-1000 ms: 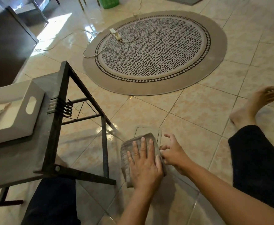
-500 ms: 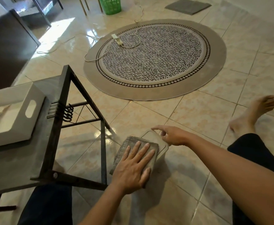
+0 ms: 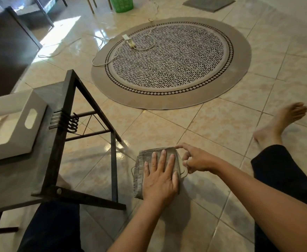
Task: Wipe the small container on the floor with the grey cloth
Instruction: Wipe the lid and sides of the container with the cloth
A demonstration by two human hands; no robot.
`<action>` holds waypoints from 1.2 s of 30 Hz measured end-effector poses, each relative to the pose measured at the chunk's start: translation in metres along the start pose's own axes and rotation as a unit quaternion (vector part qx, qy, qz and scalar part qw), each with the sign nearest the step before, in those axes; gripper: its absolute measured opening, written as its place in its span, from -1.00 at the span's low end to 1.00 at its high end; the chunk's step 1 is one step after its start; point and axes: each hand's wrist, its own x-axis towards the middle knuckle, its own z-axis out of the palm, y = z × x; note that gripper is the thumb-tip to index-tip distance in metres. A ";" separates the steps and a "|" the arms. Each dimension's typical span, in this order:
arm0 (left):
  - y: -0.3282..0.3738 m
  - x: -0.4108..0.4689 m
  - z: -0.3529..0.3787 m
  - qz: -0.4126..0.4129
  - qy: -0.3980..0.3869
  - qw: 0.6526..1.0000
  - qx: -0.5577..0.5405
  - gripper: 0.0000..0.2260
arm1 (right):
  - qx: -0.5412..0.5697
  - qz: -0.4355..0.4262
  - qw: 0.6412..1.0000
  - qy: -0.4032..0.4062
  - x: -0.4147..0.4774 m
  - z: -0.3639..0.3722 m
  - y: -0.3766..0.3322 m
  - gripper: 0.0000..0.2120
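Observation:
The small container (image 3: 183, 171) lies flat on the floor tiles, pale and see-through. Most of it is hidden under the folded grey cloth (image 3: 143, 159); only its right rim and a thin left edge show. My left hand (image 3: 160, 179) rests palm down on the cloth with its fingers spread, pressing it onto the container. My right hand (image 3: 198, 159) is at the container's right side, thumb and fingers curled on the rim and the index finger stretched along the far corner.
A black metal-framed low table (image 3: 63, 124) with a white tray (image 3: 12, 128) stands just left of the cloth. My right leg (image 3: 276, 170) and bare foot (image 3: 280, 120) lie to the right. A round patterned rug (image 3: 171, 62) with a power strip (image 3: 131, 42) lies beyond.
My left hand has slid the cloth across the container, turning from angled right back to straight. My right hand has shifted from the far edge to the right rim.

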 end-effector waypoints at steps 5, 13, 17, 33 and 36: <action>-0.018 0.008 -0.002 0.034 0.001 0.999 0.024 -0.46 | 0.035 -0.016 0.999 -0.021 0.005 -0.002 -0.005 -0.38; 0.008 0.012 0.009 -0.053 0.026 0.998 -0.014 -0.43 | 0.069 -0.018 0.997 -0.006 0.002 0.008 0.003 -0.41; 0.006 0.008 0.010 0.000 0.012 1.000 -0.017 -0.40 | 0.077 -0.023 0.997 -0.003 -0.001 0.009 0.003 -0.42; -0.005 0.008 0.004 0.011 0.004 0.999 0.031 -0.42 | 0.109 -0.002 0.994 -0.009 -0.001 0.016 -0.002 -0.35; -0.012 0.015 0.005 -0.012 0.011 1.000 0.027 -0.38 | 0.111 -0.011 0.994 -0.020 0.002 0.016 -0.005 -0.37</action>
